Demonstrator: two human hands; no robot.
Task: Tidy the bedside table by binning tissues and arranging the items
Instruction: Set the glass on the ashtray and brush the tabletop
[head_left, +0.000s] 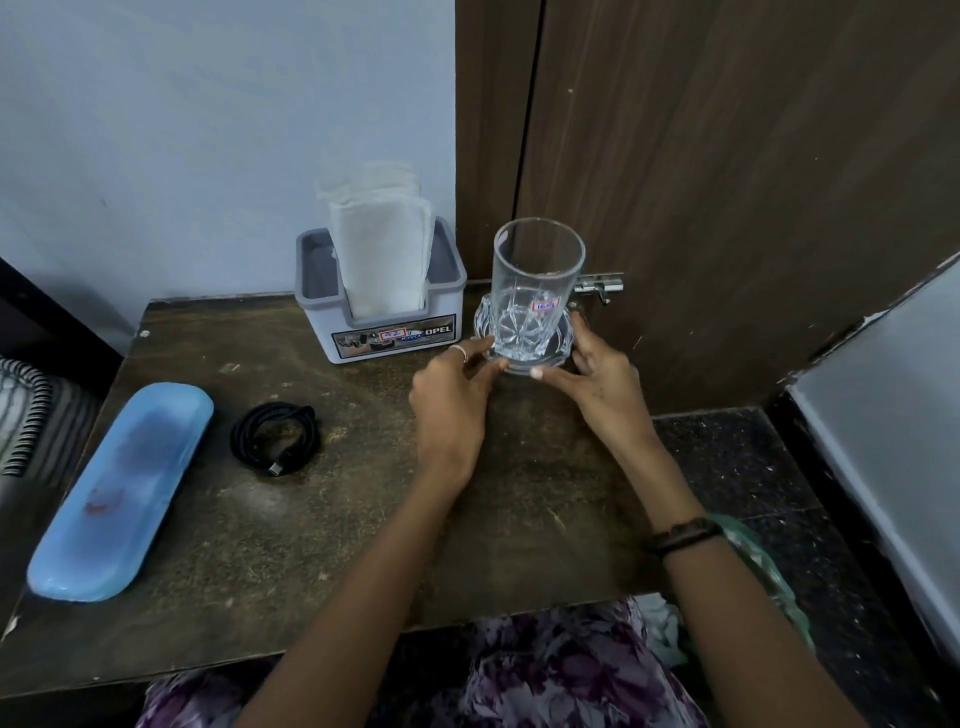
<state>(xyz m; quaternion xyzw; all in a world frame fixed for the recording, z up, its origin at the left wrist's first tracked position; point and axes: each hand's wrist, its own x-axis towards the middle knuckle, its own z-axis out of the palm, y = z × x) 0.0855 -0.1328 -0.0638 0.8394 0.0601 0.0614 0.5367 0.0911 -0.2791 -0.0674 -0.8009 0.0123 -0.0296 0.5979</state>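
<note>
Reaching over the bench's (363, 519) near edge, the left hand (449, 400) and right hand (597, 379) are pinching the clear saucer (563, 340) carrying the glass (537, 291) at the far right corner, arranging items; next likely calls for a gentle release.

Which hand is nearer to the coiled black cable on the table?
The left. The left hand is at the glass coaster's left edge, right of the cable with bare table between. The right hand holds the coaster's far side, farther away.
</note>
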